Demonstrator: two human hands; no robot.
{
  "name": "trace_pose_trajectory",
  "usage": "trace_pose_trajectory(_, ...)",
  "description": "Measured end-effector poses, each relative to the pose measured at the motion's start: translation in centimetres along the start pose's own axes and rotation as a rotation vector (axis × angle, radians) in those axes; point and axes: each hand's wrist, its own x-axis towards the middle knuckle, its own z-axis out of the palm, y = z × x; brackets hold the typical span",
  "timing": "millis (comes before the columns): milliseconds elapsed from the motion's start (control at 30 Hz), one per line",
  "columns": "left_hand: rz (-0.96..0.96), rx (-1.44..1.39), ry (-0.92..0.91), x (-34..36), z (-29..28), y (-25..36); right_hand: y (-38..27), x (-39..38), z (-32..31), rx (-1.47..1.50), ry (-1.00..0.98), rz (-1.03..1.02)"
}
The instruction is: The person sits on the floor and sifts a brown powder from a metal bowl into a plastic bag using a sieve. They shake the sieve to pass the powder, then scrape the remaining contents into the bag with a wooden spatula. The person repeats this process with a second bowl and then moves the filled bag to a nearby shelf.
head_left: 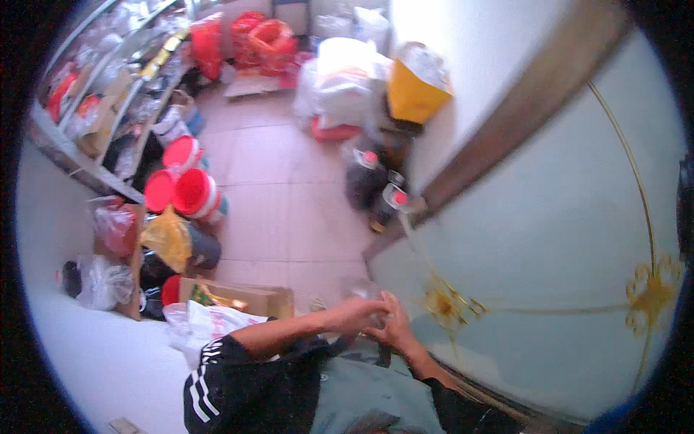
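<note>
My left hand (359,315) and my right hand (395,329) meet in front of my body, by the door's lower edge. Both have their fingers bent inward and touching or nearly so. Just beyond the left fingers shows a blurred, see-through thing (359,288), perhaps clear plastic; its kind cannot be made out. What lies between the palms is hidden. Below the hands is a grey-green garment (372,394) on my body, with black sleeves over my arms.
A glass door with gold ornament (446,304) stands right. Dark bottles with red caps (366,177) are beyond its edge, near a yellow bin (418,94). Red-and-white buckets (195,194), a cardboard box (271,298) and loaded shelves (90,170) line the left.
</note>
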Motion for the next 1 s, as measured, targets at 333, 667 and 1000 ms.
trace_pose_trajectory(333,0.047,0.189,0.668,-2.7,-29.1,-3.7,1.3,37.5,21.4,0.407,-0.476,-0.068)
trace_pose_trajectory(667,-0.037,-0.04,1.174,-9.0,-60.6,-6.6,-12.8,74.1,27.4,-0.258,-0.335,-0.728)
trace_pose_trajectory(1000,-0.053,-0.06,1.308,-14.3,-89.7,-14.0,-21.2,106.1,38.1,-0.422,-0.834,-0.416)
